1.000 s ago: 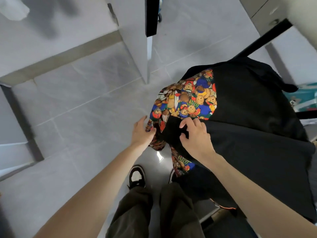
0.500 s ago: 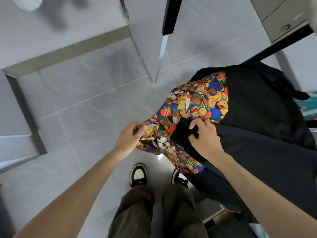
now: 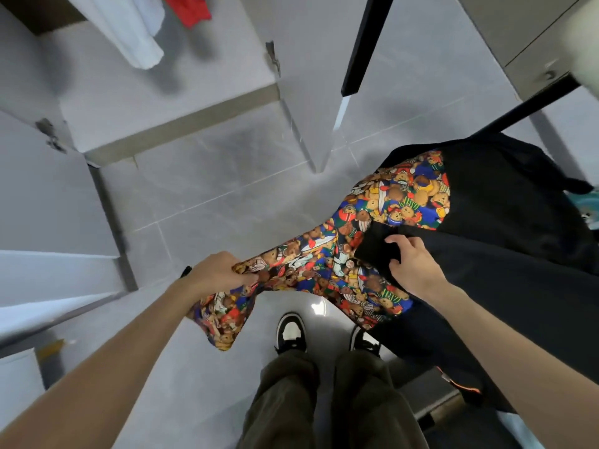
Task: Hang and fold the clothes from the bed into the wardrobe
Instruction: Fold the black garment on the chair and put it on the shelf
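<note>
A black jacket point(image 3: 505, 260) with a bright teddy-bear print lining lies draped at the right, over the bed's edge. My left hand point(image 3: 220, 270) grips the end of a bear-print sleeve point(image 3: 291, 270), which stretches out to the left above the floor. My right hand point(image 3: 411, 267) pinches the black fabric at the sleeve's root. The wardrobe point(image 3: 168, 92) stands open at the top left, with a white garment point(image 3: 136, 37) and a red garment point(image 3: 191, 8) hanging inside.
Grey tiled floor point(image 3: 207, 196) spreads below. An open wardrobe door point(image 3: 298, 79) juts toward me at top centre, beside a black bar point(image 3: 363, 50). My shoes point(image 3: 291, 332) stand under the jacket's edge. A grey cabinet point(image 3: 518, 37) is at the top right.
My left hand took hold of the bear-print sleeve and drew it out leftward, so it is longer now. My right hand stayed on the black fabric. The view tilted up to the wardrobe.
</note>
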The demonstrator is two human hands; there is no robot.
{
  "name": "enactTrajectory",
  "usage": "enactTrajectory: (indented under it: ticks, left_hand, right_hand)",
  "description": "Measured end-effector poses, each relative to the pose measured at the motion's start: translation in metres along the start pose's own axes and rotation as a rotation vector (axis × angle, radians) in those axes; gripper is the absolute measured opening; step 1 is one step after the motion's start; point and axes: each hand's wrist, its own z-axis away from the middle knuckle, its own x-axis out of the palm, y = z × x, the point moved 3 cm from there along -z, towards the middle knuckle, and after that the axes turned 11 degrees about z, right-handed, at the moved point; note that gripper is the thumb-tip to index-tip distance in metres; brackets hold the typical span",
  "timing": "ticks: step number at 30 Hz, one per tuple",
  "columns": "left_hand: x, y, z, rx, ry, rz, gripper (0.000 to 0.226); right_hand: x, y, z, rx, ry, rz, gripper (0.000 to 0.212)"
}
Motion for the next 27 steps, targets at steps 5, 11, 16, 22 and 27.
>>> enactTrajectory:
  ticks: [5,11,16,22,27]
  left_hand:
    - [-0.004,0.029,0.027,-0.015,-0.079,0.414,0.03]
    - [0.002,0.088,0.057,-0.189,-0.281,0.906,0.029]
    - [0.037,0.162,0.063,-0.164,-0.354,0.986,0.031]
    - [0.102,0.258,0.04,-0.132,-0.415,1.313,0.038]
    - [0.159,0.304,0.03,-0.199,-0.617,1.105,0.081]
  right_hand:
    - [0.003,-0.015,0.027,0.01,0.076,-0.105,0.047]
    - [-0.017,-0.026,0.065,-0.109,0.167,-0.364,0.028]
    - [-0.041,0.024,0.074,0.051,0.225,-0.554,0.024]
    - [-0.045,0.112,0.096,0.322,0.213,-0.892,0.018]
    - [-0.022,0.163,0.118,0.463,0.283,-0.833,0.032]
